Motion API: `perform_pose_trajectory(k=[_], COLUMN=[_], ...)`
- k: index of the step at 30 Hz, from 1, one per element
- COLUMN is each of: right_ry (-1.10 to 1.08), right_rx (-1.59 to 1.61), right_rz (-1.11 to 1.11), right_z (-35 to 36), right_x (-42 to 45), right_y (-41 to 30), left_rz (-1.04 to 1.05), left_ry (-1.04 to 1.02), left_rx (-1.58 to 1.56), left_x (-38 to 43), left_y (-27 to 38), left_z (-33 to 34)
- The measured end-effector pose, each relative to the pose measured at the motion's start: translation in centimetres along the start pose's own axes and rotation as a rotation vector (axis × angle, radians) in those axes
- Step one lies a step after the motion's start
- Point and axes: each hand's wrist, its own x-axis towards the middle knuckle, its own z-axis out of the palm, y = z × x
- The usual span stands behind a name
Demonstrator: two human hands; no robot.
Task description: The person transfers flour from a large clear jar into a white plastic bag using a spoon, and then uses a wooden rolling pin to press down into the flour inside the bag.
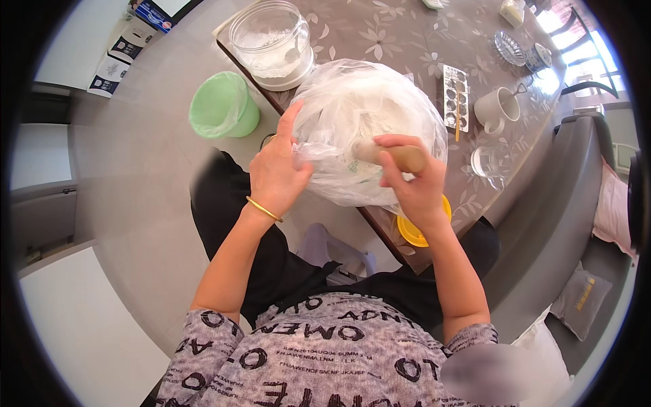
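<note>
A wide, round container lined with a clear plastic bag [330,96] stands at the table's edge before me. White powder that looks like flour [379,119] lies inside it. My right hand [417,175] grips a short wooden rod [402,156], perhaps a small rolling pin, whose whitened end points left into the powder. My left hand [278,170] is at the near left rim, gathered plastic between its thumb and raised index finger. Its other fingers are mostly hidden.
A clear jar of white powder [272,48] stands behind, a lined green bin [224,107] at left. On the right are a white mug [498,109], a glass cup [491,162] and a blister pack [455,96]. A yellow lid [411,233] lies under my right wrist.
</note>
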Motion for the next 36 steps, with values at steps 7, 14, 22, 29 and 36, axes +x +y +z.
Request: perform_pose_trajectory(k=[7,14,22,29,36], right_ry=[-0.015,-0.043,-0.029,0.006,-0.067], right_rx=[-0.059,-0.128,-0.086,-0.155,-0.185], right_rz=[0.112,0.054,0.103,0.113,0.13], right_z=[0.7,2.2,2.2,1.5,1.6], right_x=[1.9,1.8,2.3,3.0,1.1], right_y=[-1.0,0.4,-1.4,-2.4,-0.8], left_rz=[0.012,0.066,0.095,0.087,0.103], left_ry=[0.032,0.069,0.118,0.134,0.092], left_rx=[-0.302,-0.522,-0.619,-0.648,-0.641], left_x=[0.0,0.4,0.0,-0.2,0.1], left_y=[-1.6,-2.9,-2.9,-3.8,-3.6], left_z=[0.3,1.9,1.8,1.9,1.8])
